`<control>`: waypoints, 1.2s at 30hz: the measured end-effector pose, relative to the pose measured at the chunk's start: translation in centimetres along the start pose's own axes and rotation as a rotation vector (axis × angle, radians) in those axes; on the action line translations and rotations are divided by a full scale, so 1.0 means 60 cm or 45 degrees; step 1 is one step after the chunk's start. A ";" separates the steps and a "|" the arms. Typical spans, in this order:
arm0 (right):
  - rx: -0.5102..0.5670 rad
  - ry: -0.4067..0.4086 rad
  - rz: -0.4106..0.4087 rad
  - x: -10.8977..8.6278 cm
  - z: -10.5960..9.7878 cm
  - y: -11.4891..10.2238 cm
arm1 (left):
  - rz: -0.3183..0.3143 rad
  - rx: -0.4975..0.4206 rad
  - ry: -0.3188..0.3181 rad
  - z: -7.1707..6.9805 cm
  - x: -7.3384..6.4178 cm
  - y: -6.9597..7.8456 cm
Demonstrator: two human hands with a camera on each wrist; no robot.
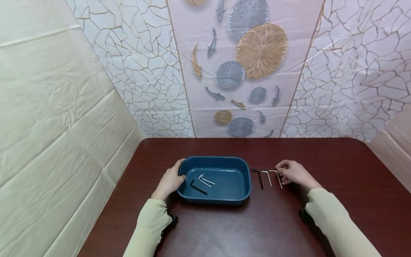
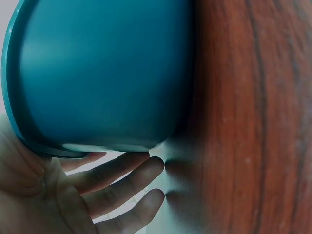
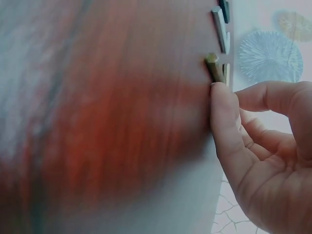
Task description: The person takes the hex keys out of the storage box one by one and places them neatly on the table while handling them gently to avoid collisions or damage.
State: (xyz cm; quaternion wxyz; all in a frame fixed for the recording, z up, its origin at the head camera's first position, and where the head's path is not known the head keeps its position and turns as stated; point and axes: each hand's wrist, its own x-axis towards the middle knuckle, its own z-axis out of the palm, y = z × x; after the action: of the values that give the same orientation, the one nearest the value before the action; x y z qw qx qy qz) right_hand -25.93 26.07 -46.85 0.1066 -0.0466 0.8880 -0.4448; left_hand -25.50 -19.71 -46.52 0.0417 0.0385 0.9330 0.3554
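In the left wrist view, the top edge cut off the blue, round-cornered tray (image 2: 107, 73), whose wall hid its inside; its rim covered the thumb of the bare left hand (image 2: 63, 195). In the right wrist view, the thumb of the bare right hand (image 3: 265, 165) hid part of the gold-coloured, L-shaped metal key (image 3: 213, 66), and the dark red wooden table (image 3: 112, 146) was blurred. The head view's bottom edge cropped both pale yellow cloth sleeves (image 1: 146, 221).
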 end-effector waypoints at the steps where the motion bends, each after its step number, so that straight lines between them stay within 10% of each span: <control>1: -0.005 0.001 -0.007 -0.001 -0.001 0.000 | 0.002 0.001 -0.002 0.000 0.000 0.000; 36: 0.034 -0.001 -0.271 0.079 0.072 -0.233 | 0.015 -0.003 0.001 0.002 -0.001 -0.003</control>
State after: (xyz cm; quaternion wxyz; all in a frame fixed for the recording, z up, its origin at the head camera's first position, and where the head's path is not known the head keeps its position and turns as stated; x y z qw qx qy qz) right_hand -29.73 13.47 -38.85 0.0596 -0.1394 0.8720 -0.4654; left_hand -25.44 -19.74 -46.74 0.0394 0.0437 0.9323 0.3568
